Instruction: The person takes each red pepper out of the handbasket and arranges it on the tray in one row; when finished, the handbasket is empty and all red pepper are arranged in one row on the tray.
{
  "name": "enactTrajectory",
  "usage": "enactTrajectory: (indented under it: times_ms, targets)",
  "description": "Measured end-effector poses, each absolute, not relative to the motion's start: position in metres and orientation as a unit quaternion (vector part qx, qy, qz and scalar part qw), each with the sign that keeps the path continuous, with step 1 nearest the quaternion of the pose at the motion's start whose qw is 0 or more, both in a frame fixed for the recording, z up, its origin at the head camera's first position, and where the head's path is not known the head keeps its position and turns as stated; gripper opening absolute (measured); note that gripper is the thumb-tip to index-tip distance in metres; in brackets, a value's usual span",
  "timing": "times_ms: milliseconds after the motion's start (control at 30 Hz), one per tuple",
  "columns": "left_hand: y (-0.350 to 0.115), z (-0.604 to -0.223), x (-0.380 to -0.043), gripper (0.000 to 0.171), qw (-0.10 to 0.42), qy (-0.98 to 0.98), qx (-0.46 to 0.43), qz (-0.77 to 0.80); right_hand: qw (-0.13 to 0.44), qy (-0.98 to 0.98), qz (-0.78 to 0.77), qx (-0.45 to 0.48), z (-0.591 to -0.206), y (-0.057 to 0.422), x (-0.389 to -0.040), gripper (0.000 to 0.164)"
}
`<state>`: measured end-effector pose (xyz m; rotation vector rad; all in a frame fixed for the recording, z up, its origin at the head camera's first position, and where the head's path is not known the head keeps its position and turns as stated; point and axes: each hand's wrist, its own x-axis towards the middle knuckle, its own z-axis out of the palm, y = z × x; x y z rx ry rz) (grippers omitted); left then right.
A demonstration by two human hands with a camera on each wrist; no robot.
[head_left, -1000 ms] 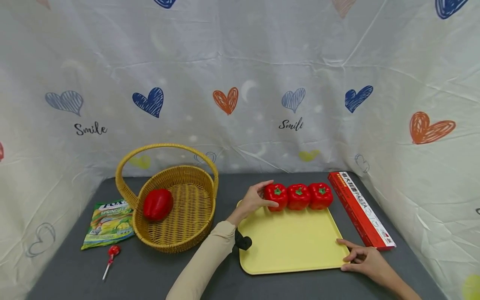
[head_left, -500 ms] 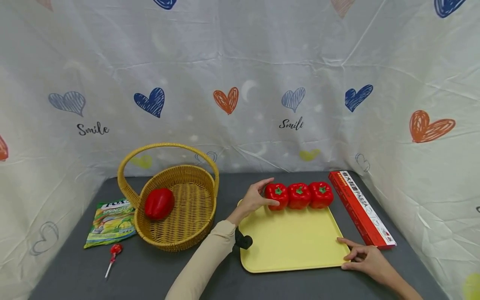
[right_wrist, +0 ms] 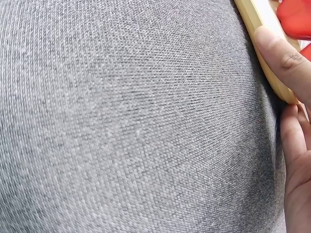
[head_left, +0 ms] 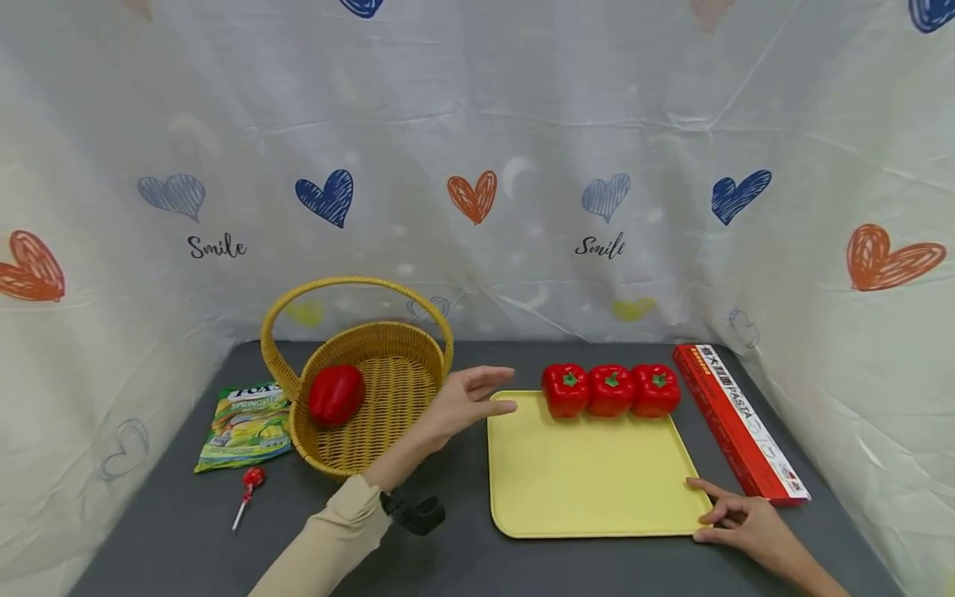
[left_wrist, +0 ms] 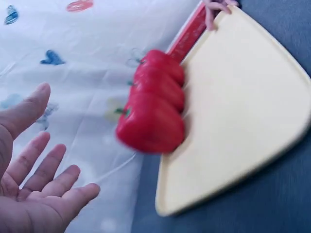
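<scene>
Three red bell peppers, the left one, the middle one and the right one, sit in a row along the far edge of a yellow tray. My left hand is in the air between the tray and a wicker basket, fingers spread and holding nothing. In the left wrist view its fingers are apart from the peppers. My right hand grips the tray's near right corner, with the thumb against its edge. Another red pepper lies inside the basket.
Left of the basket lies a green and yellow candy bag, partly behind it, with a red lollipop in front. A red pasta box lies right of the tray. A curtain with hearts closes off the back.
My left hand has let go of the left pepper and moved left toward the basket. The peppers stay in their row, and my right hand keeps the tray corner. The head view shifted slightly.
</scene>
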<state>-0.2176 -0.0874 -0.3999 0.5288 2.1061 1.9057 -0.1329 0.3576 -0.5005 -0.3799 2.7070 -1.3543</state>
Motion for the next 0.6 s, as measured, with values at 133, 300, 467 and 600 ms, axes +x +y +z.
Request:
enactTrajectory:
  times_ms: [133,300,467,600]
  targets:
    - [-0.141,-0.389,-0.210,0.055,0.092,0.748,0.132,0.644,0.059,0.890,-0.440,-0.109,-0.499,0.357,-0.134,0.013]
    - [-0.202,-0.385,-0.216,0.051,0.017,0.791,0.040,0.611,0.051,0.887,-0.443,-0.118,-0.497,0.358,-0.132,0.013]
    - [-0.239,-0.389,-0.226,0.048,-0.032,0.825,-0.024,0.563,0.052,0.889,-0.439,-0.121,-0.498,0.357,-0.132,0.013]
    - [-0.250,-0.391,-0.235,0.049,-0.034,0.845,-0.045,0.533,0.062,0.893,-0.433,-0.109,-0.499,0.356,-0.133,0.013]
